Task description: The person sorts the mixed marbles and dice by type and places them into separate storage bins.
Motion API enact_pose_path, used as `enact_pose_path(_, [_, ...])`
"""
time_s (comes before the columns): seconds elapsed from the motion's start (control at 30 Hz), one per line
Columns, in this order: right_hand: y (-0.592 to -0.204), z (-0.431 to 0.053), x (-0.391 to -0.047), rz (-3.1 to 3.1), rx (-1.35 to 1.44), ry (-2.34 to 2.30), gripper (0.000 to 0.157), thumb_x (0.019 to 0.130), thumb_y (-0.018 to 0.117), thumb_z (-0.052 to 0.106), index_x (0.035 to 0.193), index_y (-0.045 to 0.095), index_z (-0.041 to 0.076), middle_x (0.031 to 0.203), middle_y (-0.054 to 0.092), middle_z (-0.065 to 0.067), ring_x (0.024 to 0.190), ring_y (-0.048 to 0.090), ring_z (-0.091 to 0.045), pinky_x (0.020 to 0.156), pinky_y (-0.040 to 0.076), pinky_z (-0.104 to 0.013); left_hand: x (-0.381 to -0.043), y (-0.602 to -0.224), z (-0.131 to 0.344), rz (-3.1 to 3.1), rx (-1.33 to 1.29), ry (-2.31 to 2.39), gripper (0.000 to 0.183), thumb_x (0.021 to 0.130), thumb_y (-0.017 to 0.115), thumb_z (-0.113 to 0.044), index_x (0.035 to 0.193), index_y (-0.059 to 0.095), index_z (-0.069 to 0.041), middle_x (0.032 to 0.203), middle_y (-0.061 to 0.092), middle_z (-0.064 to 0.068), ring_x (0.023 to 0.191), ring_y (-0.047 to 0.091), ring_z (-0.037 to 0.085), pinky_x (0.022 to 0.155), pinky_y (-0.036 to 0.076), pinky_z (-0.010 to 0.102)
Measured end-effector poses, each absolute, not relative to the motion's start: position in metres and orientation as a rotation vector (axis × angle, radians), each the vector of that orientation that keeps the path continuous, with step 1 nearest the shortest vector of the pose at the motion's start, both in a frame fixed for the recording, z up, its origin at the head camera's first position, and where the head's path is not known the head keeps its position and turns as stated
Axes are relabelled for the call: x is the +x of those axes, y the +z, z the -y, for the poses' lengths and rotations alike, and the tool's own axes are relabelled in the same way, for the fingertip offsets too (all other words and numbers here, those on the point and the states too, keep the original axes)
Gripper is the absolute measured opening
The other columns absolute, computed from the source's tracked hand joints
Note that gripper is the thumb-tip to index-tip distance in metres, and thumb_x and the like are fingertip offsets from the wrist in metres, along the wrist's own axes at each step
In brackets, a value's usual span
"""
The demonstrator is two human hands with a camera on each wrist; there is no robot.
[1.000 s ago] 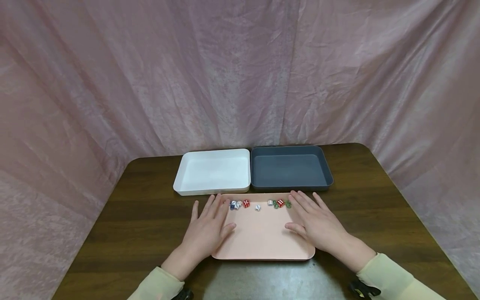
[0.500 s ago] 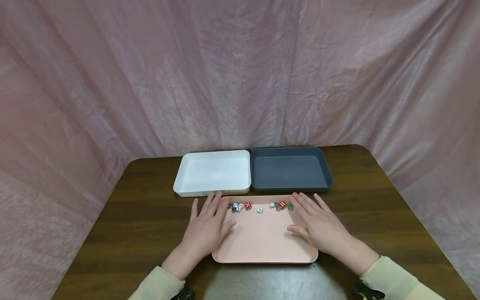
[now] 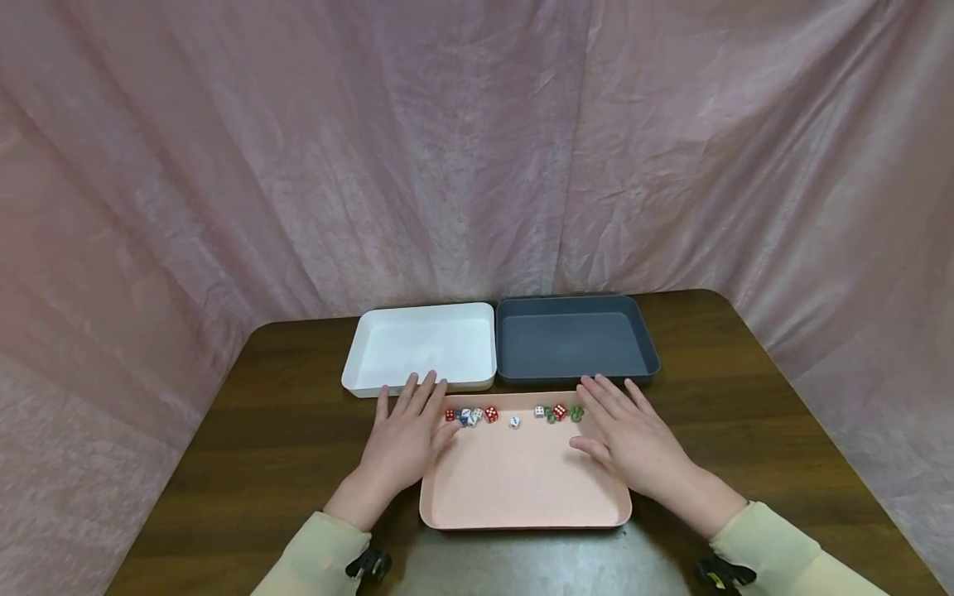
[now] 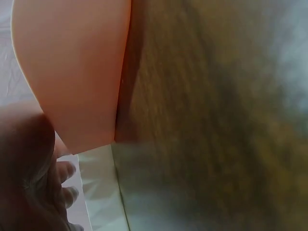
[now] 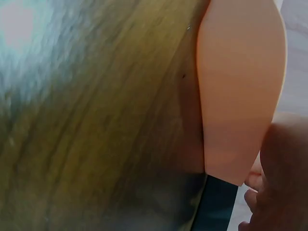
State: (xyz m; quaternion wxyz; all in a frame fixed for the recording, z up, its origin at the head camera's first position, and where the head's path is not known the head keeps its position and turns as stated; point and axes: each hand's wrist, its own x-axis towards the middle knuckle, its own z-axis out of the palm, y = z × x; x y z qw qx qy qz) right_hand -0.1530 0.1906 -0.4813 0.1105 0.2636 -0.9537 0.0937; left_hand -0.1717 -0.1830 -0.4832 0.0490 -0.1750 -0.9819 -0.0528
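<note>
A shallow pink tray [image 3: 525, 480] lies on the table between my hands, with several small dice along its far side. Its left group mixes white, dark blue and red, including a red die [image 3: 491, 414]. One white die [image 3: 514, 422] sits by itself near the middle. On the right are a white die, a red die [image 3: 559, 411] and green dice [image 3: 577, 413]. My left hand [image 3: 402, 443], fingers spread and straight, is over the tray's left edge. My right hand [image 3: 633, 443] lies likewise at the right edge. Neither holds anything; whether they touch the rim is unclear.
Behind the pink tray stand a white tray [image 3: 421, 339] on the left and a dark grey tray [image 3: 574, 335] on the right, side by side. All sit on a brown wooden table [image 3: 276, 414]. A pink curtain [image 3: 477, 165] hangs behind and around it.
The pink tray has shifted slightly toward me. My left hand has slid forward and outward, uncovering a red die at the tray's far left. My right hand has barely moved.
</note>
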Motion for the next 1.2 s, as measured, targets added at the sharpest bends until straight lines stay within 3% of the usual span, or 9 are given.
enact_pose_path(0.5, [-0.483,-0.189,-0.161,2.815,0.757,0.251,0.08,0.107,0.07,0.051,0.163,0.05,-0.003,0.17,0.046,-0.02,0.158,0.042,-0.039,0.127,0.029,-0.067,-0.179,-0.483,0.183,3.021,-0.536,-0.187,0.072,0.115,0.055,-0.053,0.171,0.041,-0.01,0.177,0.036,0.013,0.166,0.027,0.039,0.13,0.011,0.071])
enact_pose_path(0.87, [-0.482,-0.19,-0.162,2.813,0.757,0.246,0.081,0.106,0.071,0.052,0.162,0.051,-0.003,0.169,0.048,-0.02,0.157,0.043,-0.04,0.127,0.029,-0.066,-0.182,-0.482,0.177,3.085,-0.554,-0.271,0.078,0.115,0.049,-0.058,0.174,0.033,-0.009,0.181,0.027,0.011,0.169,0.017,0.036,0.132,0.009,0.068])
enact_pose_path(1.2, [-0.481,-0.188,-0.161,2.795,0.775,0.242,0.078,0.106,0.073,0.048,0.16,0.053,-0.006,0.166,0.051,-0.022,0.155,0.047,-0.041,0.127,0.03,-0.066,-0.183,-0.485,0.179,3.087,-0.559,-0.27,0.081,0.114,0.052,-0.057,0.173,0.033,-0.006,0.179,0.031,0.014,0.168,0.019,0.037,0.133,0.012,0.063])
